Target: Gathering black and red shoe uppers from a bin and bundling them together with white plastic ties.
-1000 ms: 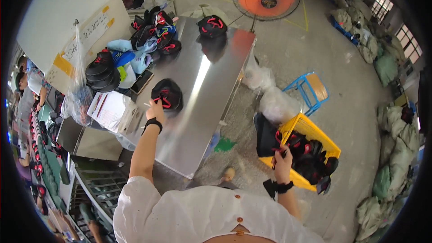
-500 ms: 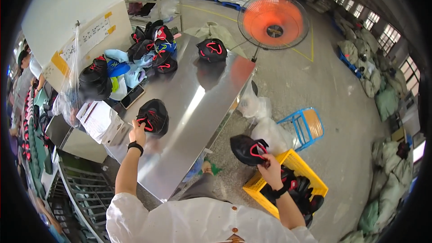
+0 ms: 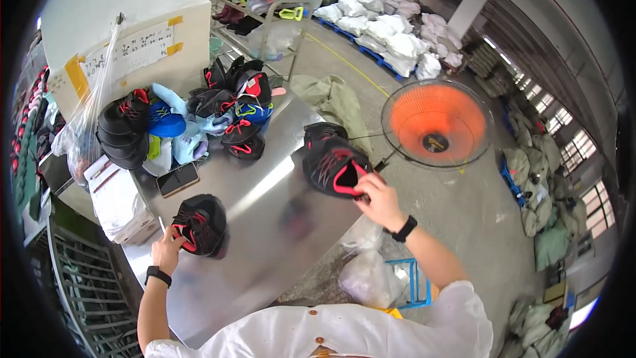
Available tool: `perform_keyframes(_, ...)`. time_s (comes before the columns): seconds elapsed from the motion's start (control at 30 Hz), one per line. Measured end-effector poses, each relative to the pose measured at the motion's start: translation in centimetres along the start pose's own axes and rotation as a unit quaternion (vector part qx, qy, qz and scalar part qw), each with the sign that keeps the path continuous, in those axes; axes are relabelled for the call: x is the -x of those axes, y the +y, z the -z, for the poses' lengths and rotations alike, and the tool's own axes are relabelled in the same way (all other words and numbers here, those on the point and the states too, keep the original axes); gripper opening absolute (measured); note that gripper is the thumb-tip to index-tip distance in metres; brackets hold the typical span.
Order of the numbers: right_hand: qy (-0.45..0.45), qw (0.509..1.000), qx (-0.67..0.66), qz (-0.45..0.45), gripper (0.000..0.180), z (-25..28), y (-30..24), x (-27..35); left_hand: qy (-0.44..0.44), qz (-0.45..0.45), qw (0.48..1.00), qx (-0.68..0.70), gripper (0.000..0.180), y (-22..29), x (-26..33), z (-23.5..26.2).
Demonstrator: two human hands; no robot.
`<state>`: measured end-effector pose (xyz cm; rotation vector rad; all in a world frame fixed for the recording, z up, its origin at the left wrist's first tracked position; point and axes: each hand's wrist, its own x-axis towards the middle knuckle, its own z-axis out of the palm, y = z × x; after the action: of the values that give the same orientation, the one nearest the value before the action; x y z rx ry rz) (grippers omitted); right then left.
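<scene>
My left hand (image 3: 167, 250) is closed on the red-lined opening of a black shoe upper (image 3: 204, 222), which rests on the shiny metal table (image 3: 265, 252). A thin pale sliver shows beside those fingers; I cannot make out what it is. In my right hand (image 3: 382, 202), pinched at the red collar, is another black shoe upper (image 3: 334, 167) with red lacing, held above the far right part of the table. Partly hidden behind it sits a further black shoe upper (image 3: 323, 131). Each wrist wears a black band.
Several shoe uppers and blue cloths (image 3: 190, 142) are heaped at the far left, near a phone (image 3: 179, 179) and a stack of papers (image 3: 119, 200). An orange fan (image 3: 434, 122) stands past the table's right edge. A blue-framed stool (image 3: 414, 282) and plastic bags (image 3: 371, 278) lie below.
My right hand has lifted its shoe upper from over the yellow crate up and across to the table's far right. The left hand still grips its upper on the table. The view has shifted.
</scene>
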<state>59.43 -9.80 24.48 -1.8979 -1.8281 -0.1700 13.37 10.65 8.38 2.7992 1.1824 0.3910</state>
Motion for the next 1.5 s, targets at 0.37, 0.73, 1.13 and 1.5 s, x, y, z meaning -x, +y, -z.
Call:
perform_keyframes(0.37, 0.010, 0.993, 0.106, 0.054, 0.023, -6.4, 16.4, -22.1, 0.086, -0.157, 0.982, -0.066, 0.020, 14.9, -18.5, 2.1)
perform_keyframes(0.73, -0.062, 0.994, 0.077, 0.055, 0.017, -14.6, 26.5, -29.1, -0.070, -0.187, 0.964, -0.176, 0.008, 21.2, -37.4, -4.2)
perform_keyframes(1.13, -0.127, 0.983, -0.004, 0.130, 0.017, -24.8, 32.0, -31.0, -0.120, -0.126, 0.978, -0.116, 0.012, 20.3, -38.3, -11.6)
perform_keyframes(1.5, -0.144, 0.981, -0.081, 0.106, 0.022, -29.3, 35.0, -31.8, -0.006, 0.102, 0.977, 0.185, 0.023, 24.1, -30.5, -6.8)
